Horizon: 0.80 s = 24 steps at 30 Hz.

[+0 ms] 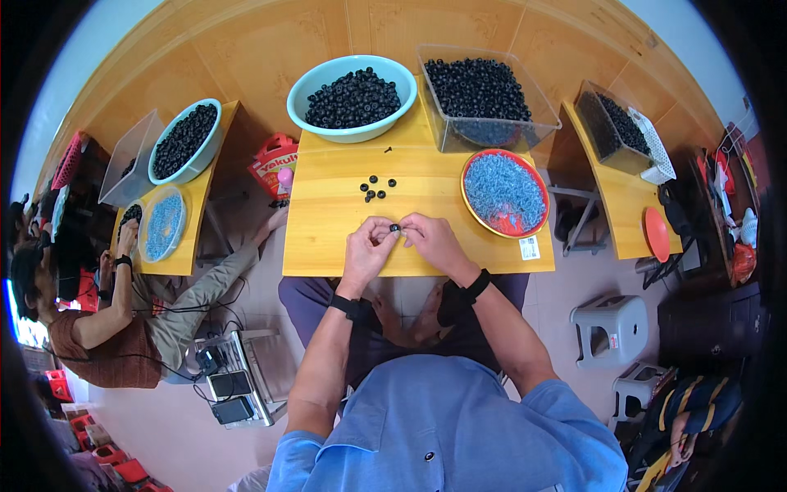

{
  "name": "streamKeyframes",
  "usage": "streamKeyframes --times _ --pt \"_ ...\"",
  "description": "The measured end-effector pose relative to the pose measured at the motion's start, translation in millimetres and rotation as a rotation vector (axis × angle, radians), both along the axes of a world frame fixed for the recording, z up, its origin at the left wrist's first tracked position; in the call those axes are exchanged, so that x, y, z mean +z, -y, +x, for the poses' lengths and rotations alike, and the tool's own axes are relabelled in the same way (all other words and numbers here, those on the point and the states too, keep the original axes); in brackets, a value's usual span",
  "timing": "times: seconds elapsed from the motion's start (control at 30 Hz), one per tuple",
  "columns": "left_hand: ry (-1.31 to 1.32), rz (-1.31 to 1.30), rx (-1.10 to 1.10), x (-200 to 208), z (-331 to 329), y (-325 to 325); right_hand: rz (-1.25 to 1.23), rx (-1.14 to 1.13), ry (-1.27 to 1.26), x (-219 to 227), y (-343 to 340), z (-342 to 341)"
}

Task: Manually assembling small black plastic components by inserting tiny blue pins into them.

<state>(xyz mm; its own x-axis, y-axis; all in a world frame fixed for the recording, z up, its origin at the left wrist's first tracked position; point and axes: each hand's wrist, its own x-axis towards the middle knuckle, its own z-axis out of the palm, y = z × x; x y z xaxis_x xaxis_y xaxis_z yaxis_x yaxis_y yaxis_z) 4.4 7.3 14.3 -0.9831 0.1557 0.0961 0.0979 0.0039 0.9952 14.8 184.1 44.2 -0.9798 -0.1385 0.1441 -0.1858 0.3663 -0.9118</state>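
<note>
Yellow counter (328, 230): blue bowl (352, 135) at eleven o'clock, red tray (510, 222) at three, presumably for reach; near seven, left hand (366, 250) fingers pinch a black cap (395, 227), right hand (436, 243) fingers nearly closed alongside, hold unclear.

1. I'm watching fingers (378, 224) partly hiding a small black piece (394, 228).
2. I'm getting the blue shirt (434, 418) cut off below.
3. I'm finding blue pieces (502, 184) in the red tray (509, 223) too small to distinguish.
</note>
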Motion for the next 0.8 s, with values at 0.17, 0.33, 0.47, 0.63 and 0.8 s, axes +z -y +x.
streamKeyframes --times 0.17,0.33,0.47,0.63,0.8 --pt "-0.012 0.000 0.020 3.2 1.1 -0.8 -0.118 -0.091 0.047 3.8 0.3 1.0" --pt "-0.024 -0.052 0.018 6.2 1.8 -0.2 -0.150 -0.133 -0.014 -9.7 -6.4 -2.3" --pt "-0.030 -0.105 0.006 7.6 2.8 -0.3 -0.199 -0.123 0.126 -13.2 -16.5 -6.2" --pt "-0.049 -0.133 -0.001 11.8 4.1 -1.6 -0.532 -0.069 0.263 -14.9 -22.8 -4.2" --pt "-0.045 -0.098 -0.005 8.3 3.8 -1.6 -0.668 -0.084 0.328 -9.4 -19.9 -1.9"
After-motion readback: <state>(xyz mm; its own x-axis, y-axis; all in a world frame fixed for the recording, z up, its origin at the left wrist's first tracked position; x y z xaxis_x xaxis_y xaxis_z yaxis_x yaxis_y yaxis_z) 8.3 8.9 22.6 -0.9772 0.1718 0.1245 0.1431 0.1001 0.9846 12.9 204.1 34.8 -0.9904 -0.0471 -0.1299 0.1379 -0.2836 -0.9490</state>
